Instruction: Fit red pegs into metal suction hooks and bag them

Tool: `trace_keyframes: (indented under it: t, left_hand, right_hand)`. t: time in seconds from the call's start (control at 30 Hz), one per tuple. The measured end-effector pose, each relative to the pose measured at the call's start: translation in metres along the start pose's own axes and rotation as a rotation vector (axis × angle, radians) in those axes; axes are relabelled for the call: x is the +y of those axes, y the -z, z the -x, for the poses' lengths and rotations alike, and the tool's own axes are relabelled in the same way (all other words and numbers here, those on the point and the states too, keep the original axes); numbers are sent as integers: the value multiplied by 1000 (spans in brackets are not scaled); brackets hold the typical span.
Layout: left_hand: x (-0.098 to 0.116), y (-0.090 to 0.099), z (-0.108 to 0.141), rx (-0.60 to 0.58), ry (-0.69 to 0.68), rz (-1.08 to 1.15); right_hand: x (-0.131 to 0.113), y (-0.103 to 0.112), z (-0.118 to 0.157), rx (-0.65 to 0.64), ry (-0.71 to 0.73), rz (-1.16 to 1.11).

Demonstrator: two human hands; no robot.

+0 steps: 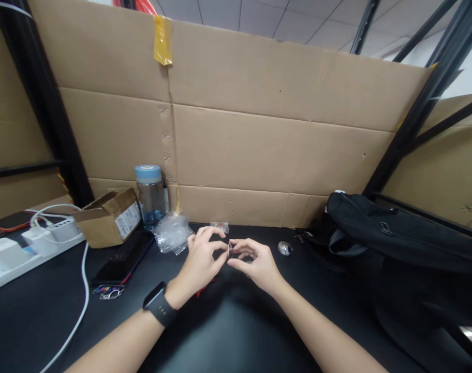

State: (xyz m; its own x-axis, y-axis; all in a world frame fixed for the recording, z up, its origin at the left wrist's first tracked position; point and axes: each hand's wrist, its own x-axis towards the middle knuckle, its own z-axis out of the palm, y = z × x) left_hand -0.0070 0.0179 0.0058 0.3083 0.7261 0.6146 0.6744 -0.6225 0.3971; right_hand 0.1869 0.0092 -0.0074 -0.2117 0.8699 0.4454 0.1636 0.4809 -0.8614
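Note:
In the middle of the head view, my left hand (pixel 202 259) and my right hand (pixel 261 264) meet over the black table. Fingertips of both hands pinch a small thin shiny piece (pixel 230 250), seen nearly edge-on; its exact kind I cannot make out. A black watch is on my left wrist. Something red (pixel 200 293) lies on the table, partly hidden below my left hand. To the right of my right hand sits a small clear dome-shaped piece (pixel 285 248). Crumpled clear plastic wrap (pixel 173 233) lies beyond my left hand, and a small clear packet (pixel 220 227) is behind both hands.
On the left are an open cardboard box (pixel 104 220), a blue-lidded bottle (pixel 148 197), a dark phone-like slab (pixel 123 259), keys (pixel 111 293) and a white power strip (pixel 38 251) with cables. A black bag (pixel 399 233) fills the right side. Cardboard panels (pixel 259 150) stand behind.

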Motion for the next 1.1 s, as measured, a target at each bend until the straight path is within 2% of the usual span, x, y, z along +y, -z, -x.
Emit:
trace_keyframes:
  t: [0.43, 0.53, 0.63, 0.73, 0.87, 1.0, 1.1]
  left_hand:
    - [-1, -5, 2, 7, -18, -1]
    - [-1, -6, 2, 5, -29, -17]
    - [-2, -8, 3, 3, -42, -27]
    - [-2, -11, 5, -1, -52, -42]
    - [-3, -12, 6, -65, -66, -47]
    - [-10, -11, 4, -118, 53, -35]
    - [-17, -11, 3, -230, 55, 20]
  right_hand:
    - [3, -1, 1, -54, -102, -106]
    - [1, 3, 1, -57, -44, 87]
    - [-1, 7, 0, -45, 88, 348]
    - [0, 6, -1, -46, 196, 496]
    - [4, 4, 0, -61, 204, 599]
    - [7, 8, 1, -142, 212, 739]
    - [7, 12, 1, -177, 244, 804]
